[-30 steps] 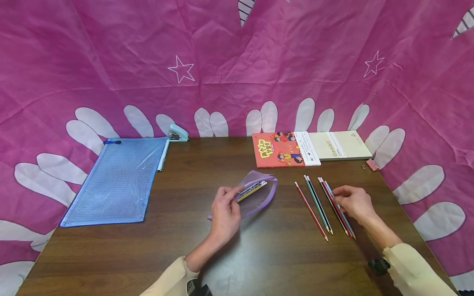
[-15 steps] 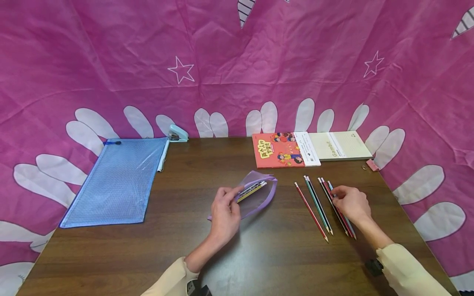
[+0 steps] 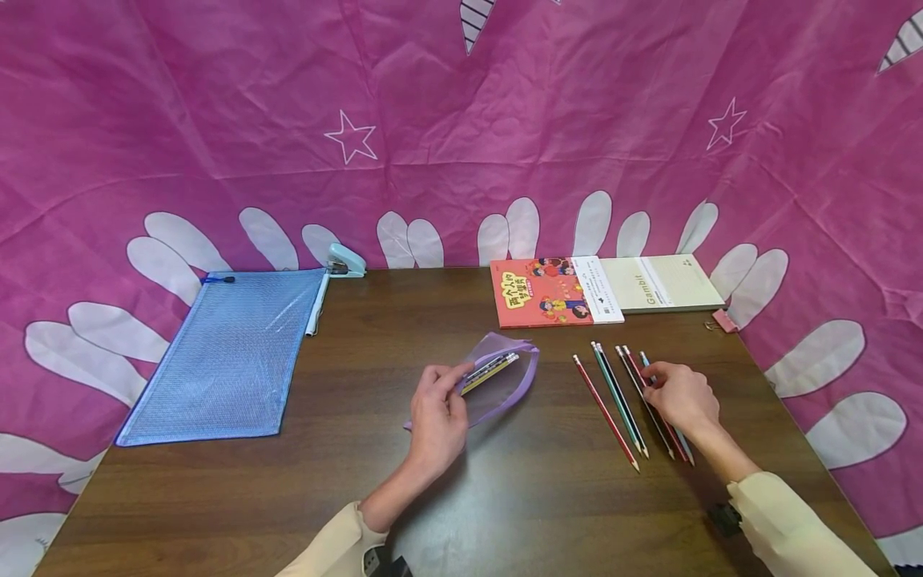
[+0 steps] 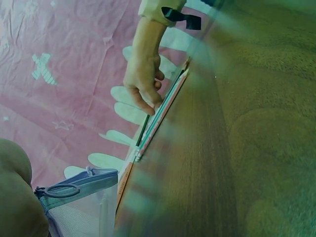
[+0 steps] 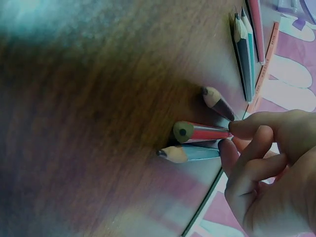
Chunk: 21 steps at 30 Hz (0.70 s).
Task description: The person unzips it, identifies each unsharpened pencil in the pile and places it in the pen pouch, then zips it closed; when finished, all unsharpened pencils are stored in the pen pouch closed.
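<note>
My left hand [image 3: 440, 417] grips a purple mesh zip pouch [image 3: 521, 383], whose mouth gapes to the right. Several pencils [image 3: 490, 371], one of them yellow, show inside it. In the left wrist view the pouch [image 4: 81, 205] shows its zip edge. Over on the right, my right hand [image 3: 681, 394] pinches a red pencil [image 5: 207, 133] with thumb and fingertips. A dark pencil [image 5: 217, 102] and a light blue pencil [image 5: 195, 153] lie on either side of it. Left of these lie a red pencil [image 3: 604, 413] and a green and a black pencil [image 3: 620, 397] side by side.
A blue mesh folder [image 3: 223, 361] lies at the left, with a pen [image 3: 318, 304] and a light blue stapler [image 3: 348, 260] beside it. An orange-red book [image 3: 544, 292], a cream notebook [image 3: 659, 283] and a pink clip [image 3: 725, 321] sit along the back right.
My right hand has shifted slightly left among the pencils. The dark pencil has moved a little left from the red one, and the light blue one stands further apart. The left hand stays still.
</note>
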### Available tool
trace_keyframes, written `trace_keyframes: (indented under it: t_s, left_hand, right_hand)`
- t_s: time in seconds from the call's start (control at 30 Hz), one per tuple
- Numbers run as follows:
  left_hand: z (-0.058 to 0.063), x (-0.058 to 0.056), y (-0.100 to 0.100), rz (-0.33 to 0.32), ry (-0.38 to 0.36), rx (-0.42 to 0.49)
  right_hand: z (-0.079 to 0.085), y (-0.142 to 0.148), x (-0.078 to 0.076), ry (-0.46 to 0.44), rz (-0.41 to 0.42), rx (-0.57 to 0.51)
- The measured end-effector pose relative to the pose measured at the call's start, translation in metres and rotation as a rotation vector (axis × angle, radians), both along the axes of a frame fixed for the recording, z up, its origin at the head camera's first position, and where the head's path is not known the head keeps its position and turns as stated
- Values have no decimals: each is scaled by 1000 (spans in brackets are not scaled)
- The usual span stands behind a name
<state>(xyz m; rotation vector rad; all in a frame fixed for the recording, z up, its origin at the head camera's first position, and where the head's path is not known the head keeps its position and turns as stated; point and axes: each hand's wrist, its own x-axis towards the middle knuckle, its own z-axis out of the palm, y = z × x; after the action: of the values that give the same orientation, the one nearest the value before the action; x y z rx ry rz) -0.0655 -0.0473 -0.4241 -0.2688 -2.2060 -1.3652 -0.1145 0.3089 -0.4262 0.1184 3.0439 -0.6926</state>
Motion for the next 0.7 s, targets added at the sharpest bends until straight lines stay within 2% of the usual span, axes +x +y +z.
trace_keyframes:
  t_s: [0.7]
  left_hand:
    - [0,0,0,-17,-23,8]
  right_hand:
    - [4,-5,-1,-66,24,70]
